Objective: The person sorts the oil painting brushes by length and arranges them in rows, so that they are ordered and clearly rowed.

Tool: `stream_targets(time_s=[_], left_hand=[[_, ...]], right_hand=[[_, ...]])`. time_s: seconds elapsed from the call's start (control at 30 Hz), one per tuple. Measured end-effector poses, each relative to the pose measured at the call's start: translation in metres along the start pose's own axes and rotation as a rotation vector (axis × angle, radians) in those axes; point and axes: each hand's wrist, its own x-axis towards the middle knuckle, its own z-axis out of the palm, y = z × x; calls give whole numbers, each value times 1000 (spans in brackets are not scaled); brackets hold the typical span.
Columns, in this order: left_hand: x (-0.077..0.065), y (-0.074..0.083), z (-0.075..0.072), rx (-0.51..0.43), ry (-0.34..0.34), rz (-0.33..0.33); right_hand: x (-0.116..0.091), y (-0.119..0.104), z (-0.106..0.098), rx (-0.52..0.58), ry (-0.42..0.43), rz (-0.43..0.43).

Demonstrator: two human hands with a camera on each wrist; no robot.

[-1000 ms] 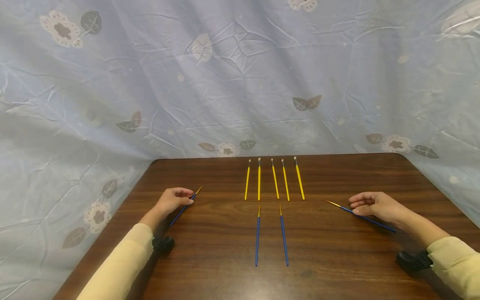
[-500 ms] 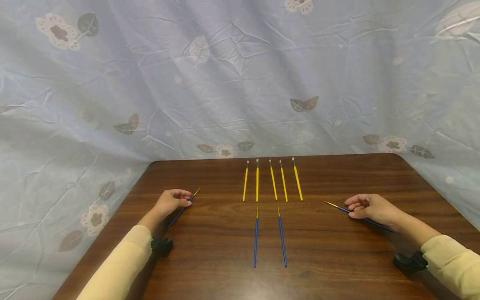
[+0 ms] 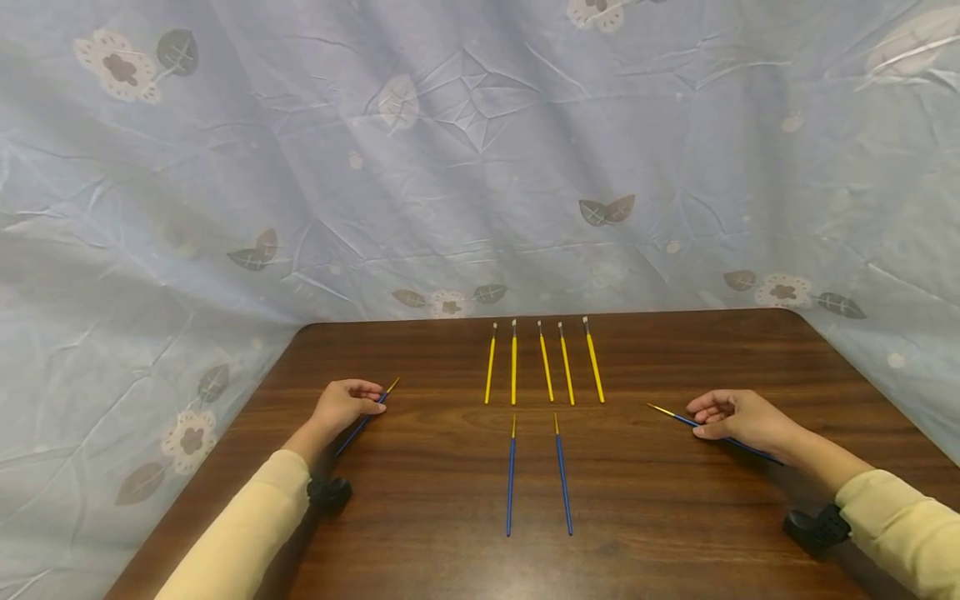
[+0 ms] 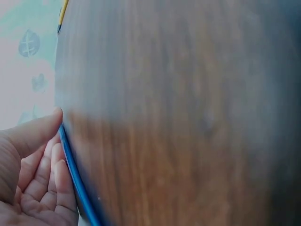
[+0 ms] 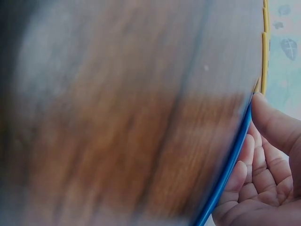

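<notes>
On the left of the table, my left hand (image 3: pixel 343 406) pinches a thin blue paintbrush (image 4: pixel 75 172) between thumb and fingers, its gold tip pointing away to the upper right. Far to the right, my right hand (image 3: pixel 742 419) pinches another blue paintbrush (image 5: pixel 230 162), whose gold end points left toward the middle. Two more blue paintbrushes lie between the hands, a left one (image 3: pixel 512 479) and a right one (image 3: pixel 563 479). Beyond them several yellow paintbrushes (image 3: pixel 513 367) lie side by side in a row, bristles toward the back.
The brown wooden table (image 3: pixel 435 475) reaches back to a pale floral curtain (image 3: pixel 465 167), which also hangs along both sides. A black wrist device (image 3: pixel 328 493) sits at the left cuff, and a similar black device (image 3: pixel 817 527) at the right cuff.
The view shifts slightly. Both hands keep their pinch on the blue paintbrushes, the right one moving a little to the left. The brushes on the table stay in place.
</notes>
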Motion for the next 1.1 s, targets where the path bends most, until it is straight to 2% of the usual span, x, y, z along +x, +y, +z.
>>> stream_targets(time_s=[0.23,1.1], left_hand=[[-2,1,1,38,19,-24],[2,2,4,126,74,-19]], right_hand=[[1,3,2,-1,8,1],[0,-3,4,-45,50,16]])
